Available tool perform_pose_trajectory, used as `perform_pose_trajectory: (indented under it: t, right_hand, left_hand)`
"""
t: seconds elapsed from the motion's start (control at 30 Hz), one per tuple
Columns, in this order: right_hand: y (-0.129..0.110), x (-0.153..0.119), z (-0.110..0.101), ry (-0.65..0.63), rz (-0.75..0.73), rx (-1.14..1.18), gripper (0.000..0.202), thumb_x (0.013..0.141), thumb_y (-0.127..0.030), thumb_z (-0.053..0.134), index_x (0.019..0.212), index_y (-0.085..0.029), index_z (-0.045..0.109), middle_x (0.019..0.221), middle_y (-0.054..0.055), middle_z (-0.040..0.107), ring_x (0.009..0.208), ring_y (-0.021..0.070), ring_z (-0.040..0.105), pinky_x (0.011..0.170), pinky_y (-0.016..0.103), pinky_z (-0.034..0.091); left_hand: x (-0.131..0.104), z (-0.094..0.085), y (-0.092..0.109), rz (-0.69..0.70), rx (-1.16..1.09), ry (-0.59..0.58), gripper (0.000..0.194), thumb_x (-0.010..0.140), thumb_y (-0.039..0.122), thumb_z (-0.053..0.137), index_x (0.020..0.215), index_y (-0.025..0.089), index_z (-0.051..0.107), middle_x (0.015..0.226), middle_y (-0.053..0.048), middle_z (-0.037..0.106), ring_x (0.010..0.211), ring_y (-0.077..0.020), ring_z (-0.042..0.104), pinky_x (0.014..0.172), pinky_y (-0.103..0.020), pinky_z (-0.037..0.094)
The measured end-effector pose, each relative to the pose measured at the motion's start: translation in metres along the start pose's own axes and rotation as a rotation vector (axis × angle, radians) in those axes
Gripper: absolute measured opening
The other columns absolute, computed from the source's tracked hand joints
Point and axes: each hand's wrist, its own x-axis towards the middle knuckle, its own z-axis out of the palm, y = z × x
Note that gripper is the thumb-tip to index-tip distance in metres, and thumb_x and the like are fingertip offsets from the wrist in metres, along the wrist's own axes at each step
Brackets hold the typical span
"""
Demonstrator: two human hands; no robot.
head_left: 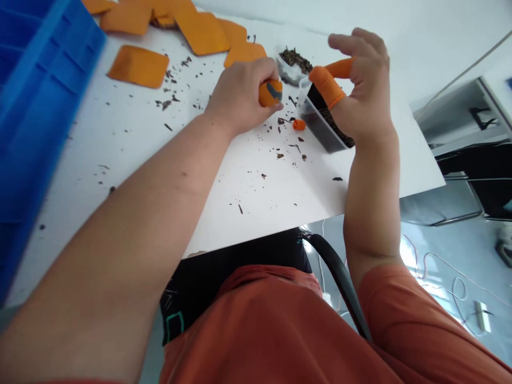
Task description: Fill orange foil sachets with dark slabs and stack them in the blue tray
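Wrapped in the fingers of my left hand (236,96) is an orange and grey handle (271,93) with a rounded end; the rest of that tool is hidden by the hand. My right hand (366,90) is open, its fingers apart, with orange finger covers (327,86) on the thumb and one finger. It is over or beside a clear plastic box (322,130) filled with dark, thin, ridged pieces. A small orange tube-like piece (298,124) lies left of the box. Behind the box, a small clear container (290,72) holds brown shredded bits (296,58).
A blue crate (44,106) stands along the left side. Several flat orange pieces (204,34) overlap at the back of the white table (256,213); a single orange piece (140,66) lies apart. Dark scraps (164,102) are scattered about. A black chair armrest (340,277) is below the table edge.
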Motion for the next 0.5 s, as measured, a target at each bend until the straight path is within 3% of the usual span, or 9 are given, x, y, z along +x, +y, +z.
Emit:
perform_pose_trajectory:
  t: [0.07,0.2,0.4,0.5]
  right_hand:
    - [0.009,0.001,-0.005,-0.029,0.137,-0.091,0.016,0.093,-0.035,0.076,0.107,-0.032,0.083,0.149,-0.003,0.067,0.157,0.0320,0.045,0.136,0.055,0.030]
    - [0.021,0.001,-0.011,-0.142,0.319,-0.194,0.028,0.087,-0.026,0.080,0.109,-0.043,0.079,0.155,-0.010,0.060,0.163,0.0294,0.036,0.141,0.059,0.020]
    - [0.018,0.002,-0.012,-0.217,0.344,-0.230,0.027,0.089,-0.029,0.078,0.113,-0.042,0.076,0.156,-0.008,0.059,0.163,0.0277,0.034,0.143,0.059,0.019]
    - [0.021,0.004,-0.009,-0.186,0.332,-0.262,0.030,0.088,-0.026,0.078,0.117,-0.033,0.078,0.153,0.000,0.062,0.160,0.0309,0.041,0.141,0.060,0.022]
  left_hand:
    - [-0.001,0.000,-0.001,0.019,-0.002,0.008,0.035,0.083,0.030,0.087,0.082,0.026,0.053,0.094,-0.001,0.071,0.091,-0.0261,0.065,0.086,-0.046,0.055]
    - [-0.001,0.002,-0.005,0.029,-0.015,0.032,0.025,0.082,0.029,0.082,0.087,0.027,0.058,0.098,-0.001,0.073,0.091,-0.0264,0.066,0.085,-0.045,0.055]
    - [-0.002,0.002,-0.007,0.008,-0.062,0.018,0.024,0.078,0.034,0.080,0.087,0.031,0.058,0.097,-0.002,0.071,0.089,-0.0271,0.061,0.087,-0.048,0.051]
    - [-0.003,0.001,-0.007,-0.025,-0.089,-0.019,0.024,0.081,0.036,0.080,0.090,0.029,0.059,0.098,-0.001,0.069,0.091,-0.0253,0.058,0.095,-0.050,0.051]
